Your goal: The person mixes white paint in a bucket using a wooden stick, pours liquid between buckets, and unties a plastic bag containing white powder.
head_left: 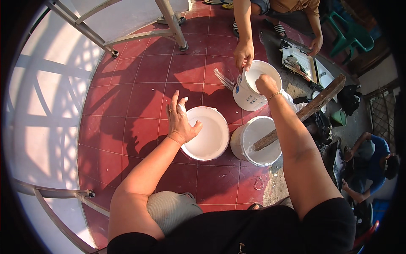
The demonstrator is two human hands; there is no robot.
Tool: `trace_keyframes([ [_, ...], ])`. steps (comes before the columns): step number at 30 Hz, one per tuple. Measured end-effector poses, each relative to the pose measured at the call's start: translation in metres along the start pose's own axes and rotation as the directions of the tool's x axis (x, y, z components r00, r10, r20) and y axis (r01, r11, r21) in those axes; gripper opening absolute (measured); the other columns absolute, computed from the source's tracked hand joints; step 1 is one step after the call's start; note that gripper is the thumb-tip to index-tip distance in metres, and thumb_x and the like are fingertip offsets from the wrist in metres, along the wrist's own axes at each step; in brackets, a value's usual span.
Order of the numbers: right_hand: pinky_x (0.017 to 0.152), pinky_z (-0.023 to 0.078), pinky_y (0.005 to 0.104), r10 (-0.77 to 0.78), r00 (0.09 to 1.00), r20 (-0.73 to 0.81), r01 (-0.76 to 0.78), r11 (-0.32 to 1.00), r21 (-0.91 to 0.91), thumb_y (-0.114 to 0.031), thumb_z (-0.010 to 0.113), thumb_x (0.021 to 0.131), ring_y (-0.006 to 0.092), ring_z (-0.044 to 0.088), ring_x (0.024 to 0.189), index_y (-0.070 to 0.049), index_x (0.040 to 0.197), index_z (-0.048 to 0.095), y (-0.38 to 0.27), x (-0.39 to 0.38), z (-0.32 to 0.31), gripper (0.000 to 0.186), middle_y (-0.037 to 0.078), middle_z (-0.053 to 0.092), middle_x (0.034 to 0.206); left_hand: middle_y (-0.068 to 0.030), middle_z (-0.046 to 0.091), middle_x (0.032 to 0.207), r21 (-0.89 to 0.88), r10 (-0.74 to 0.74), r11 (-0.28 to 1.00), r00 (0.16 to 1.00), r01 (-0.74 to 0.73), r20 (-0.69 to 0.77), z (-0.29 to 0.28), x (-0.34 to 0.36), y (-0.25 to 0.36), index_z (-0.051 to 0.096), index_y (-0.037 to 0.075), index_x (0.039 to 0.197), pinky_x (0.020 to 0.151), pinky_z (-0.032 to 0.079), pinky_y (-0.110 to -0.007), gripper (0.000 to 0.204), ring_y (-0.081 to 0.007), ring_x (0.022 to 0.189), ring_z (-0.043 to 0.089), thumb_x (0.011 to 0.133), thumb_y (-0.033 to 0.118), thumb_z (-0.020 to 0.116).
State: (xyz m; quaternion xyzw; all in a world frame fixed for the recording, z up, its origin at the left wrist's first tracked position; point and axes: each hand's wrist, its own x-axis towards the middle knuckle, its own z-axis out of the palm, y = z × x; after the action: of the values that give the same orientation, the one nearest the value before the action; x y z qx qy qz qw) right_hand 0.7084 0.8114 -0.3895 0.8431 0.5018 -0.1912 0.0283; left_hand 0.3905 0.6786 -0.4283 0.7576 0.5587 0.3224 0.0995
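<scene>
My left hand is open, its fingers spread beside and partly over the rim of a round tub of white paint. White smears mark its fingertips. My right hand is closed in a fist at the mouth of a white bucket farther off; whatever it grips is hidden. At that bucket's far-left rim is another person's hand, fingers pointing down. A second white bucket, below my right forearm, has white liquid inside and a rough wooden stick leaning out of it.
Metal frame legs stand at the upper left on red tiles. A paint-stained tray lies at the right, near a green chair, a small green pot and black plastic. A person in blue crouches far right.
</scene>
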Motion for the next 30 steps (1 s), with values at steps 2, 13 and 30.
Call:
trace_keyframes([
  [2, 0.084, 0.051, 0.0366, 0.04, 0.986, 0.161, -0.035, 0.999, -0.035, -0.01, 0.052, 0.08, 0.03, 0.064, 0.103, -0.006, 0.101, 0.071, -0.001, 0.028, 0.007, 0.028, 0.017, 0.068, 0.106, -0.0225, 0.024, 0.143, 0.003, 0.003, 1.0, 1.0, -0.003, 0.006, 0.002, 0.0, 0.001, 0.035, -0.011, 0.127, 0.107, 0.023, -0.051, 0.081, -0.0398, 0.132, 0.025, 0.062, 0.023, 0.07],
  [13, 0.069, 0.052, 0.0347, -0.33, 0.84, 0.431, 0.503, 0.772, -0.39, -0.017, 0.062, 0.076, 0.0214, 0.067, 0.081, -0.005, 0.089, 0.072, 0.056, 0.101, 0.081, 0.021, 0.012, 0.069, 0.087, -0.0213, 0.018, 0.146, -0.012, 0.013, 1.0, 1.0, -0.012, 0.026, 0.005, 0.005, 0.007, 0.038, -0.009, 0.127, 0.11, 0.014, -0.06, 0.081, -0.0384, 0.134, 0.028, 0.062, 0.028, 0.069],
  [30, 0.088, 0.05, 0.0387, -0.208, 0.961, 0.181, 0.231, 0.966, -0.114, -0.019, 0.058, 0.081, 0.0325, 0.063, 0.104, -0.009, 0.102, 0.072, 0.006, 0.035, 0.066, 0.027, 0.016, 0.067, 0.11, -0.0221, 0.019, 0.145, 0.115, -0.03, 0.993, 0.993, 0.017, 0.111, -0.011, -0.002, 0.003, 0.044, -0.008, 0.122, 0.11, 0.016, -0.056, 0.074, -0.0405, 0.135, 0.023, 0.062, 0.027, 0.071],
])
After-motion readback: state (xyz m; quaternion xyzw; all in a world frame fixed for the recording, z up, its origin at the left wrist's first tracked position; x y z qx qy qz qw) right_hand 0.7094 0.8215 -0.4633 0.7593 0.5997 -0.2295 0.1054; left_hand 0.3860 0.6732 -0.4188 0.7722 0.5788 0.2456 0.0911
